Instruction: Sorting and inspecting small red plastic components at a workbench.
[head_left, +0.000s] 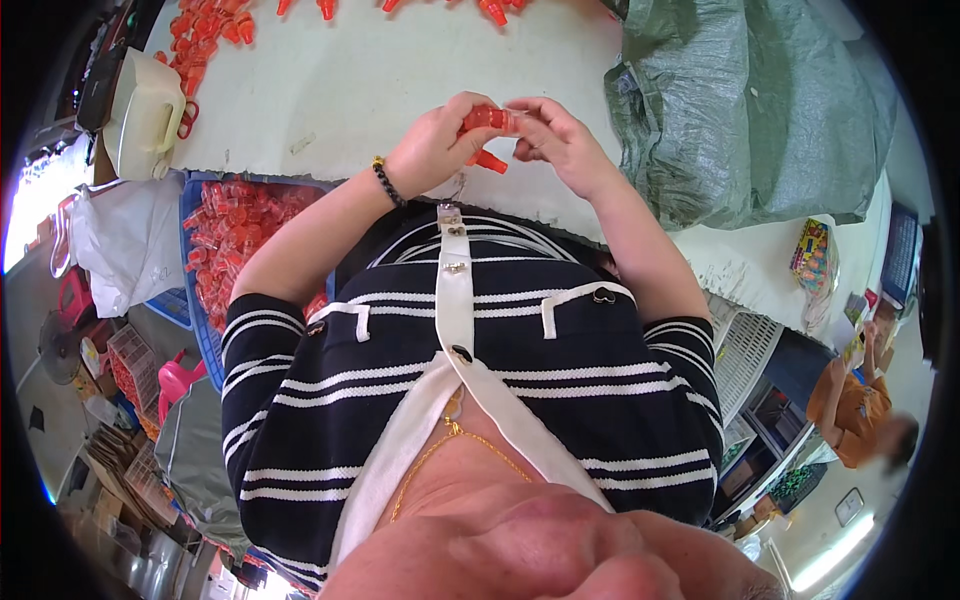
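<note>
Above the near edge of the white table, my left hand is closed around a small translucent red bottle-shaped plastic piece. A second red piece with a narrow tip pokes out below its fingers; whether the hand grips it or it lies on the table is unclear. Opposite, my right hand has its bent fingers at the clear end of the first piece. Motion blurs those fingertips, so their grip cannot be made out.
A blue crate full of red pieces stands below my left forearm. More red pieces lie at the table's far left, near a cream jug and red scissors. A green woven sack covers the right side. Another person is far right.
</note>
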